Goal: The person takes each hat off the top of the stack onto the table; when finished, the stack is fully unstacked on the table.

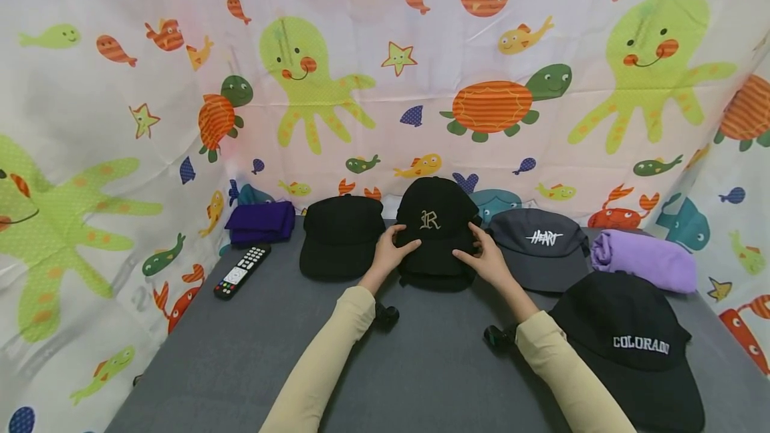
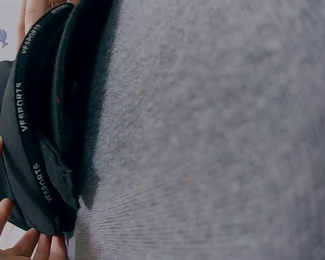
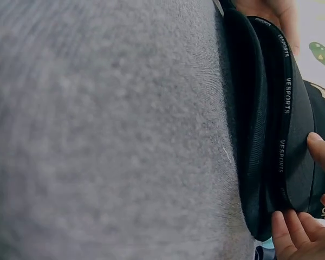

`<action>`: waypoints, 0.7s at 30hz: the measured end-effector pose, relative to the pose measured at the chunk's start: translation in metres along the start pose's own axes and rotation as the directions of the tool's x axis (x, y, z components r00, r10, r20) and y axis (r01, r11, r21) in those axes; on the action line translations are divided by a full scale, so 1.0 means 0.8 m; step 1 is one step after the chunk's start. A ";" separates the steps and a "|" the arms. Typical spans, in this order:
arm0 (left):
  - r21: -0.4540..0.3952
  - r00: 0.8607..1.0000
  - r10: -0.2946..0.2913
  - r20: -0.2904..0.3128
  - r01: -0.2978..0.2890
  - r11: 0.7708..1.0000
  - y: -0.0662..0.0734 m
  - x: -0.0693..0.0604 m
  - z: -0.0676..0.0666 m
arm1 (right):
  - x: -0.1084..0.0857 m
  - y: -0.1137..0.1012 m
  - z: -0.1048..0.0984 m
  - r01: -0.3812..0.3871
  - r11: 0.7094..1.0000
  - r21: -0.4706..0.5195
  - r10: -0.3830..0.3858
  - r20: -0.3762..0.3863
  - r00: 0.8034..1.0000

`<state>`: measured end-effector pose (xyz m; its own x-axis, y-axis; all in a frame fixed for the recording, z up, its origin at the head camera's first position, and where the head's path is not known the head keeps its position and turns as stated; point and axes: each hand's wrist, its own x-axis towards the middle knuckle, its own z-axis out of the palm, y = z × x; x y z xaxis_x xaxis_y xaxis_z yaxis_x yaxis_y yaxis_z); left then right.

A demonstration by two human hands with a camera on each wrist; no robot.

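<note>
A black cap [image 1: 430, 209] with a gold letter R stands at the back middle of the table, between my two hands. My left hand [image 1: 390, 254] grips its left side, thumb on the front and fingers round the edge. On the opposite side my right hand [image 1: 488, 259] holds it the same way. In the left wrist view the cap's inner band [image 2: 23, 103] reads VESPORTS, with the left fingertips under the edge. The right wrist view shows the same cap [image 3: 300, 135] against a dark layer below, perhaps another cap, mostly hidden.
A plain black cap [image 1: 341, 236] sits to the left, beside a remote [image 1: 242, 271] and folded purple cloth [image 1: 261, 222]. Rightward lie a dark grey HEART cap [image 1: 538, 249], a lilac roll [image 1: 644, 260] and a black COLORADO cap [image 1: 631, 326]. A printed curtain [image 1: 361, 32] hangs behind the grey table [image 1: 421, 379].
</note>
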<state>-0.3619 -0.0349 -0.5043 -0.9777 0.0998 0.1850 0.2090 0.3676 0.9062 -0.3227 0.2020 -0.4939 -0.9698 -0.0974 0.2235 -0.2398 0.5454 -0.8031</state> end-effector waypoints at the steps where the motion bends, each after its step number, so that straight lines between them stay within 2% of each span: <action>1: -0.003 1.000 0.005 -0.004 -0.005 1.000 0.001 0.000 -0.001 | 0.000 0.000 0.000 0.005 1.000 -0.003 -0.005 -0.005 1.000; 7: -0.030 1.000 0.019 -0.025 -0.020 0.999 0.004 -0.002 -0.005 | -0.003 -0.003 0.000 -0.016 1.000 0.027 0.017 -0.047 0.999; 12: -0.045 1.000 0.000 -0.028 -0.002 0.999 0.006 -0.006 -0.009 | -0.007 -0.002 -0.003 -0.098 0.990 0.106 0.106 -0.071 0.992; 17: -0.061 0.997 -0.076 0.034 0.078 0.995 0.005 -0.007 -0.013 | -0.010 0.000 -0.009 -0.181 0.962 0.205 0.193 -0.042 0.980; 21: -0.093 0.984 -0.137 0.113 0.148 0.985 0.004 -0.008 -0.020 | -0.012 -0.001 -0.016 -0.208 0.947 0.244 0.209 0.022 0.978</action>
<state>-0.3551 -0.0495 -0.4965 -0.9883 0.1519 0.0151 0.0593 0.2910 0.9549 -0.3126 0.2129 -0.4880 -0.9993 0.0002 0.0384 -0.0362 0.3337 -0.9420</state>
